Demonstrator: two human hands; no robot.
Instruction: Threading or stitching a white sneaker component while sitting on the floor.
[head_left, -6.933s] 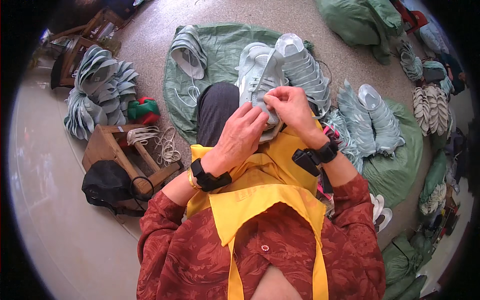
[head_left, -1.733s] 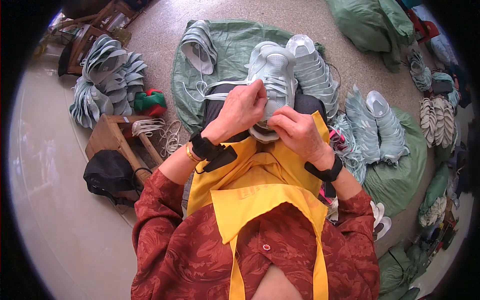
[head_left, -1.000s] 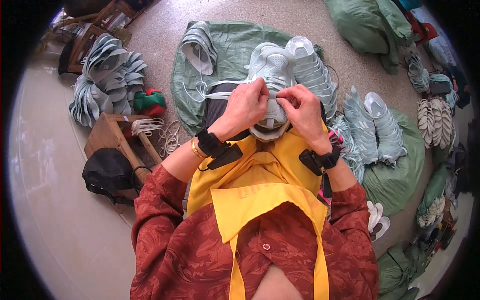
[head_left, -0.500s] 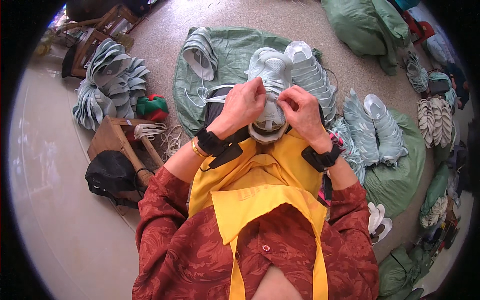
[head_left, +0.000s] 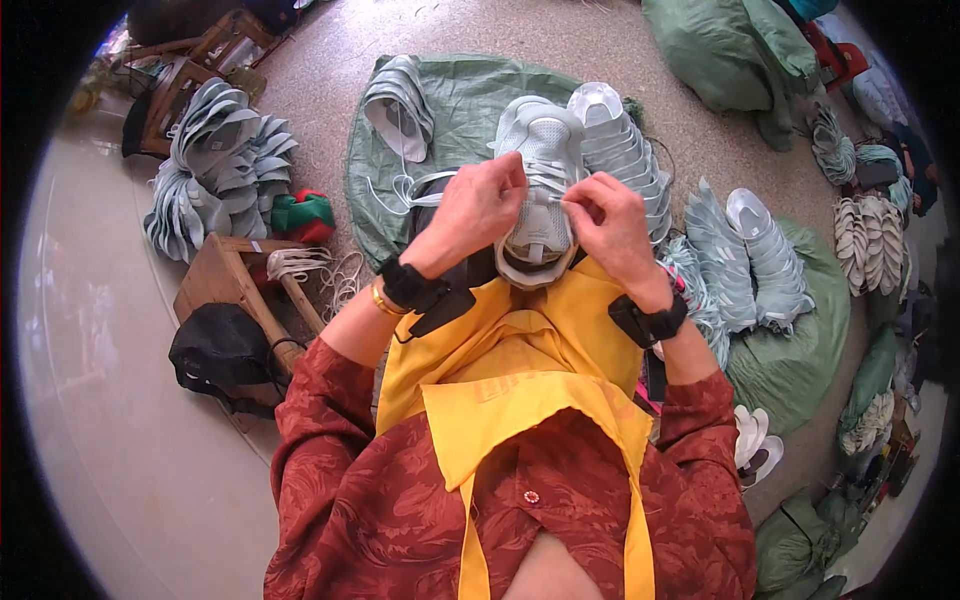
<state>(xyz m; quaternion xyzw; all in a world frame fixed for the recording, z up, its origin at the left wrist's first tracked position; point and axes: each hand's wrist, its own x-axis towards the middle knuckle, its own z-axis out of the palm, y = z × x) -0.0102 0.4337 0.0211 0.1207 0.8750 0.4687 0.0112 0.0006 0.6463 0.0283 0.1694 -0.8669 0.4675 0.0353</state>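
A pale grey-green sneaker upper rests between my knees, toe pointing away, with the tongue and heel opening nearest me. White shoelace crosses its front in rows. At the left side of the eyelets, my left hand is closed in a pinch, fingertips against the upper. My right hand pinches at the right side, where a short bit of lace shows by the fingertips. What the left fingertips grip is hidden behind the hand. A loose white lace trails left of the shoe.
A green woven sack lies under a nested stack of uppers and a smaller stack. More uppers are piled at left and right. A wooden stool with a black bag stands left.
Both hands have drawn slightly apart, the left one a little leftward and the right one rightward. The sneaker upper stays in place.
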